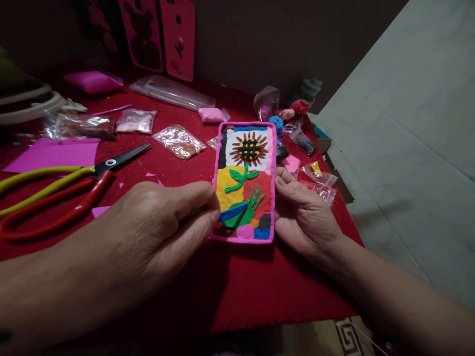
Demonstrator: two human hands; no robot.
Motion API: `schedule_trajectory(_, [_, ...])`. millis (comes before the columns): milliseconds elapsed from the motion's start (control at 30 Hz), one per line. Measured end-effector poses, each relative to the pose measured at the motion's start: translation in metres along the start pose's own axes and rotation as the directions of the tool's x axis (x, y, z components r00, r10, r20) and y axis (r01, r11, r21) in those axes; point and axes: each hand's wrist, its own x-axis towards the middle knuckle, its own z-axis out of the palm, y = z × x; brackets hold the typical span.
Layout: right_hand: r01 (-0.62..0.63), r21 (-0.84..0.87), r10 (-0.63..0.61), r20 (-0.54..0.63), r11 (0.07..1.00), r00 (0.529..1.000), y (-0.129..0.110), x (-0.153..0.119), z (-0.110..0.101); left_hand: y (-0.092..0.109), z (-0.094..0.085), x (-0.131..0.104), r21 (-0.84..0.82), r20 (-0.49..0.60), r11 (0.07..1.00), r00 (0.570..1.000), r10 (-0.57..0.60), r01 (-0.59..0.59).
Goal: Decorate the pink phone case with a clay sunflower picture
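Note:
A clay-decorated panel [232, 180], shaped like a phone case, is tilted up above the red cloth. It has a pink clay rim, a sunflower with brown petals on white, green leaves, and patches of yellow, red, blue and black. My right hand [306, 212] grips its right edge, thumb near the front and fingers behind. In a pinch, my left hand [163, 222] holds a blue modelling tool [233, 212]. Its pointed blade lies over the green clay at the lower part of the panel; whether it touches the clay I cannot tell. The tool's handle is hidden in the fingers.
Scissors [100, 180] with red and yellow handles lie at left beside pink sheet [55, 153]. Clay packets [178, 142] and a clear case [172, 92] lie behind. Decorated pink cases [178, 39] lean at the back. Clay lumps [275, 122] sit near the table's right edge.

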Motion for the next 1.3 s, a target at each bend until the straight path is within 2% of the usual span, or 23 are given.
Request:
schedule_trajectory(633, [-0.013,-0.015,0.013,0.003,1.0,1.0,-0.0002,-0.0002,0.0016,-0.0057,0.0018,-0.0011,-0.006,-0.043,0.999,0.998,0.052,-0.052])
schedule_trajectory(1300, [-0.009,0.001,0.009,0.044,1.0,0.999,0.0011,0.001,0.0012,-0.0038,0.0001,-0.002,0.009,-0.037,0.997,0.996,0.08,-0.08])
